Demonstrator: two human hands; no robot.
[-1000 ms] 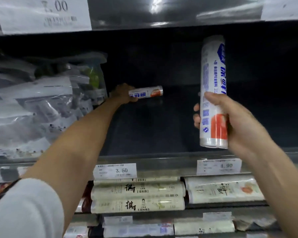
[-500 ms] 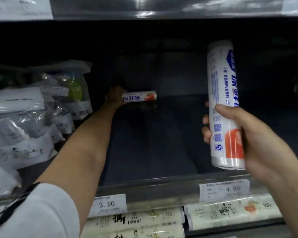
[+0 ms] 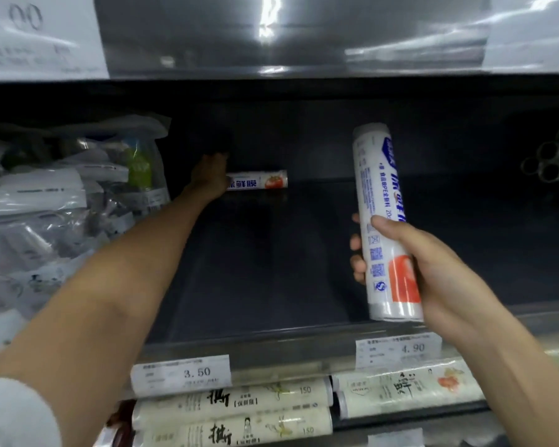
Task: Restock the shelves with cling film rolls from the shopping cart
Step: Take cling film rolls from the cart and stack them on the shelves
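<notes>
packaged bags (image 3: 62, 195) are crowding the shelf (image 3: 271, 253) beside the left hand (image 3: 212, 175); 2 cling film rolls are showing; the lying roll (image 3: 259, 181) is sitting at the shelf's back, its left end hidden by that hand, grip unclear; the right hand (image 3: 433, 269) is gripping the upright roll (image 3: 381, 195) before the shelf; 2 price tags (image 3: 181, 374) are hanging below.

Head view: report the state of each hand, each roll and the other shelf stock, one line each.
Small white tomato-print cling film roll: lying sideways at the back of the dark metal shelf.
Left hand: holding that roll's left end.
Tall white blue-lettered cling film roll: upright, held off the shelf.
Right hand: gripping its lower half.
Cream wrapped rolls: stacked lying flat, one shelf down.
Clear plastic bags: piled at left.
</notes>
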